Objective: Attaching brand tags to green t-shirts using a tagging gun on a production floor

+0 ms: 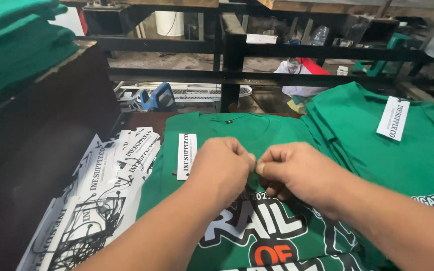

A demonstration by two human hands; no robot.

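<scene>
A green T-shirt with a white, black and orange print lies flat in front of me. My left hand and my right hand meet over its chest, fingertips pinched together on something small that I cannot make out. A white paper hang tag lies on the shirt just left of my left hand.
A heap of white hang tags with black strings lies to the left. A stack of green shirts with a tag on top sits to the right. More folded green shirts rest on a dark board at upper left. A black metal frame crosses behind.
</scene>
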